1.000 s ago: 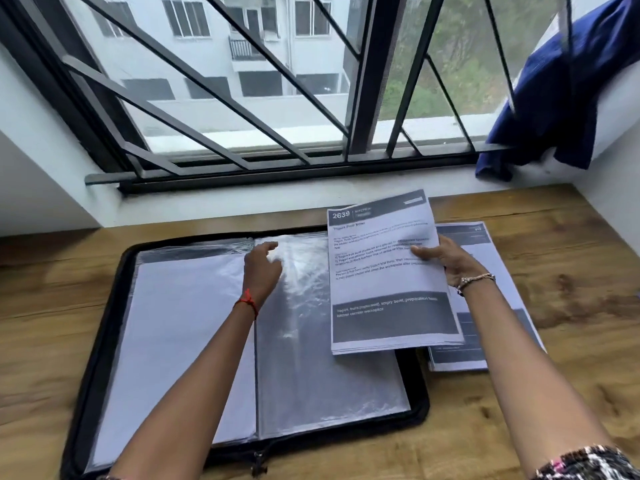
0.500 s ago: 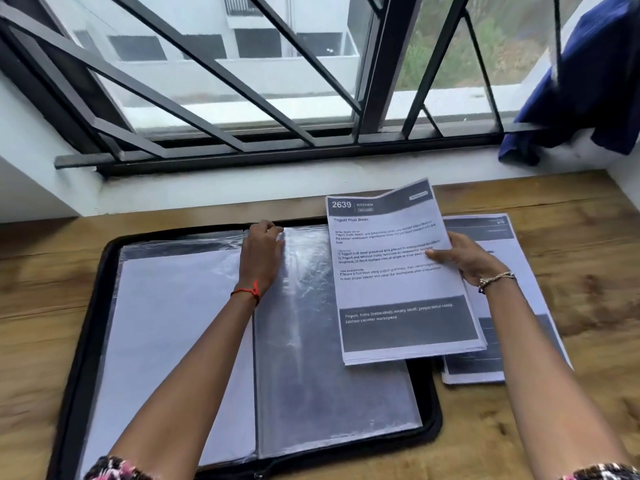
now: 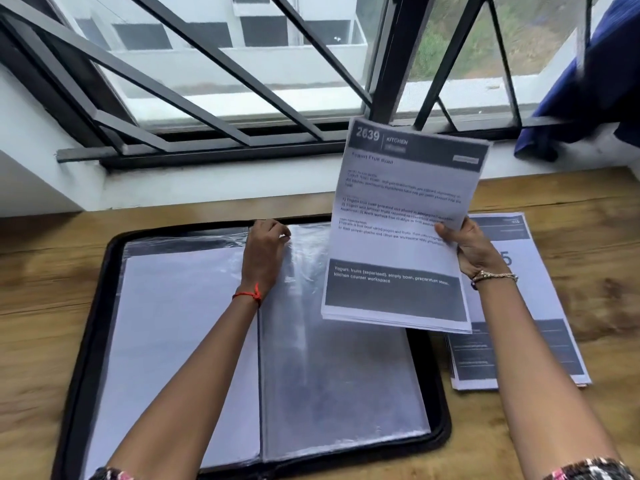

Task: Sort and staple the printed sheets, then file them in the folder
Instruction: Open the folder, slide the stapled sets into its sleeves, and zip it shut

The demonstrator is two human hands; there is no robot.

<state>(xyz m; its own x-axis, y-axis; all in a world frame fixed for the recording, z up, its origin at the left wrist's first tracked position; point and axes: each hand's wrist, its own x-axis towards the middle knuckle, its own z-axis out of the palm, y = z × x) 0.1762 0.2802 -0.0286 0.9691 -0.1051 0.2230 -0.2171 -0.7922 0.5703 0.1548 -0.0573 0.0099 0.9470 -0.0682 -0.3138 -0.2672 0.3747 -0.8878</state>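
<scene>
Now I have the right hand [image 3: 474,252] up off the surface [image 3: 52,282], fingers clamped on the right edge of a bundle [image 3: 398,237] of printed sheets; the thumb lies over the front page. The bundle is tilted up toward me, above the right half of the folder [image 3: 263,344], its top edge reaching up across the window frame. Its header reads "2639 KITCHEN".

My left hand [image 3: 265,252] rests at the far edge of the folder, close to the spine, fingers curled together on the top of a clear sleeve [image 3: 339,372]; whether they actually pinch it, I cannot tell. The folder lies open and flat, black zip border all round, sleeves with white paper on the left half, shiny plastic on the right.

A second stack [image 3: 530,306] of sheets lies flat on the surface just right of the folder, partly behind my right forearm. A blue cloth [image 3: 588,88] hangs at the far right by the window.
</scene>
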